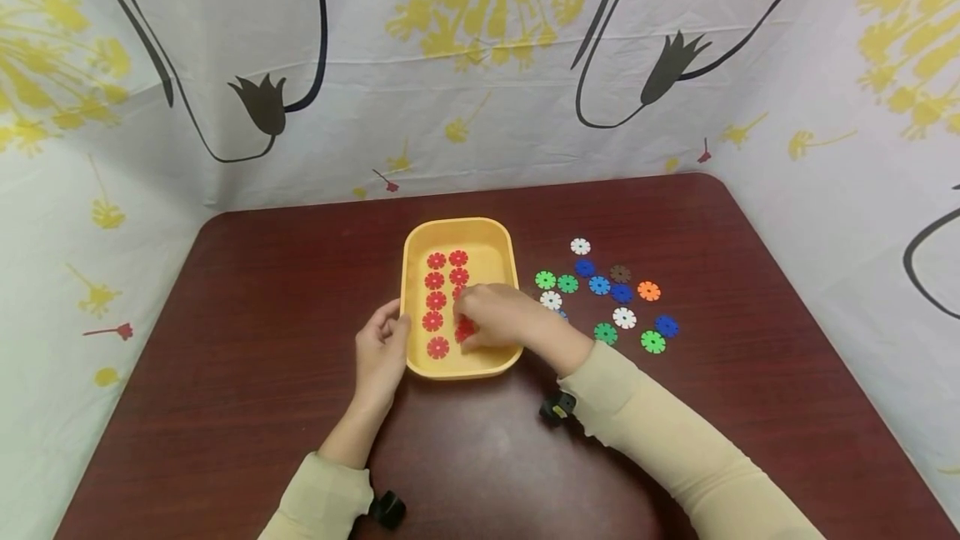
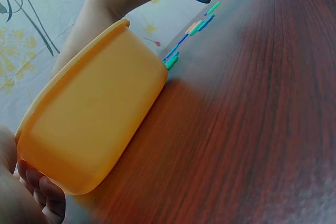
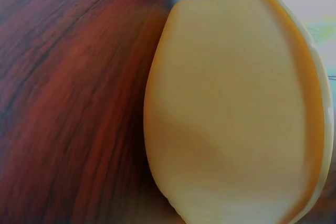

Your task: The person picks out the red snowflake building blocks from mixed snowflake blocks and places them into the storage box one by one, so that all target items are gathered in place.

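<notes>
A yellow plastic tray (image 1: 459, 370) stands on the table, holding red notched snowflake discs (image 1: 432, 321) in two columns. My left hand (image 1: 381, 354) grips the tray's left wall, thumb at the rim and fingers outside; in the left wrist view, its curled fingers (image 2: 44, 190) lie against the orange-looking wall (image 2: 100, 114). Inside the tray, my right hand (image 1: 495, 315) reaches down over the right column. A red snowflake disc (image 1: 464, 329) shows between its thumb and bent fingers, which appear to pinch it. The right wrist view shows mostly the tray's outer wall (image 3: 231, 93), hiding those fingertips.
Right of the tray lie several loose snowflake discs in green, blue, white, brown and orange, among them an orange disc (image 1: 648, 291) and a white disc (image 1: 581, 247). The dark red table (image 1: 300, 290) meets a patterned cloth (image 1: 450, 148) behind and at both sides.
</notes>
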`<action>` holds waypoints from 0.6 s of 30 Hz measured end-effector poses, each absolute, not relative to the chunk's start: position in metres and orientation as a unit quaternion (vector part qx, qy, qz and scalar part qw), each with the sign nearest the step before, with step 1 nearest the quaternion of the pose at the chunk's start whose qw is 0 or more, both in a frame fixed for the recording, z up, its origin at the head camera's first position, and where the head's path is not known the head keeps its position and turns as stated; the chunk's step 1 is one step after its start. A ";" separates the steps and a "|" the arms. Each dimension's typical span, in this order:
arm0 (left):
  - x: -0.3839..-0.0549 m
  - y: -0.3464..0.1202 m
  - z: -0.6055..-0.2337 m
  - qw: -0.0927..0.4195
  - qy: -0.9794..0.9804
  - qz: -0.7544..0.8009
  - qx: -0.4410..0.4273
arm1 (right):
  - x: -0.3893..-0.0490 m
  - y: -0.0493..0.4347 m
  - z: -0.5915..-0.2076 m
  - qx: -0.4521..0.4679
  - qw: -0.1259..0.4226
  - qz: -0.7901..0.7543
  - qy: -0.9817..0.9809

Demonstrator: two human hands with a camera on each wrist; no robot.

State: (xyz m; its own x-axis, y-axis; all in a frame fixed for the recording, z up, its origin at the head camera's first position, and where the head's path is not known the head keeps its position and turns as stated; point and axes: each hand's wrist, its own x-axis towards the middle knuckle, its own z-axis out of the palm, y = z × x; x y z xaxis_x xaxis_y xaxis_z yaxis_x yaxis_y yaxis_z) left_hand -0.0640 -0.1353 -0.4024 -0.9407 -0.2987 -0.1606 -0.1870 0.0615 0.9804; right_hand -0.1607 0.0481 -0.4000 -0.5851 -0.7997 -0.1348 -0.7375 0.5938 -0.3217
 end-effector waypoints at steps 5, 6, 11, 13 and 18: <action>-0.065 -0.136 -0.406 0.042 -0.728 -0.663 0.169 | -0.161 0.052 -0.398 -0.437 0.115 -0.183 0.873; -0.066 -0.138 -0.412 0.042 -0.728 -0.663 0.170 | -0.161 0.054 -0.397 -0.437 0.103 -0.198 0.871; -0.074 -0.146 -0.439 0.042 -0.732 -0.659 0.169 | -0.160 0.064 -0.395 -0.435 0.025 -0.274 0.857; -0.074 -0.149 -0.442 0.040 -0.737 -0.655 0.164 | -0.159 0.069 -0.394 -0.427 -0.005 -0.302 0.853; -0.072 -0.157 -0.439 0.052 -0.787 -0.600 0.133 | -0.154 0.088 -0.389 -0.362 -0.051 -0.312 0.877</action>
State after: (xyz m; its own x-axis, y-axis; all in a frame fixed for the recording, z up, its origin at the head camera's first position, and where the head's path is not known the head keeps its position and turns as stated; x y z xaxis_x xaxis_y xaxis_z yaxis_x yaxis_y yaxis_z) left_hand -0.0716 -0.1575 -0.4385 -0.9592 -0.2716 -0.0785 -0.1476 0.2445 0.9583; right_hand -0.1544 0.0878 -0.3890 -0.7333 -0.6022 0.3154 -0.6660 0.5434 -0.5110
